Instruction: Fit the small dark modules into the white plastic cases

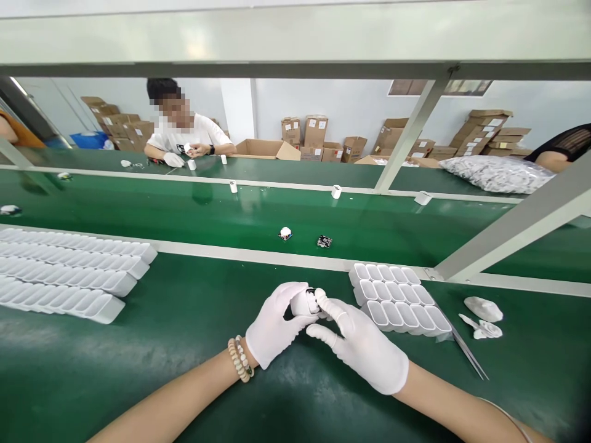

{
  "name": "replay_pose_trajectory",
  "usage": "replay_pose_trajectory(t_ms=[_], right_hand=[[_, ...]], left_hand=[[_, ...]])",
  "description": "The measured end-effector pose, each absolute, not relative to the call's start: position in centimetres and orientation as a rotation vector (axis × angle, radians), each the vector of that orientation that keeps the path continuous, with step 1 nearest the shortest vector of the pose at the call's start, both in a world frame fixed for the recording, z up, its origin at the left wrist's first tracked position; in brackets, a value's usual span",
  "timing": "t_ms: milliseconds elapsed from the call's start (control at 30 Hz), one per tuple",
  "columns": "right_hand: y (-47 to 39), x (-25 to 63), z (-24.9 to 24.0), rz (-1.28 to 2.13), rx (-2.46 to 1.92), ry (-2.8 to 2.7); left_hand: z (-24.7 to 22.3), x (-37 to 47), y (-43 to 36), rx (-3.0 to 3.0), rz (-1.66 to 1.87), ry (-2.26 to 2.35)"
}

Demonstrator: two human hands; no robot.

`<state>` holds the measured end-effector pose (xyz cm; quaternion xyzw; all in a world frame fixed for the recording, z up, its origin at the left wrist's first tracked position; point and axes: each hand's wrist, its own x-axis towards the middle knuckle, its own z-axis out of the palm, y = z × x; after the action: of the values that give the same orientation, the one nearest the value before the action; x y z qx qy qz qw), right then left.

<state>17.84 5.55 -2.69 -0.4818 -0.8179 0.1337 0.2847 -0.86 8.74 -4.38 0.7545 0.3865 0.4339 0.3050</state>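
A small white housing (302,304) with a dark part at its open end is held above the green table (194,381). My left hand (279,323), in a white glove, has its thumb and fingers wrapped round it. From the right, my gloved right hand (362,344) touches the housing's open end with its fingertips; the thumb is held apart below. Whether the right fingers pinch a small piece there cannot be made out. Beyond the hands, a dark circuit board (324,241) and another board with a white top (285,233) lie on the green belt (207,215).
Rows of white housings stand at left (101,304) and right (406,315). Tweezers (468,355) and white scraps (483,309) lie at right. A slanted metal post (512,227) rises beside the belt. Across it, a person (198,132) handles a white part.
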Motion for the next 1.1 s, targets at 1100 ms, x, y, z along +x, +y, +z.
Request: replay_pose_trajectory(t_ms=[1100], right_hand=[[22.6,29.0,1.1,0.167,-2.41,-1.797]], left_hand=[[-3.5,9.0,8.8,2.413,0.386,0.971]])
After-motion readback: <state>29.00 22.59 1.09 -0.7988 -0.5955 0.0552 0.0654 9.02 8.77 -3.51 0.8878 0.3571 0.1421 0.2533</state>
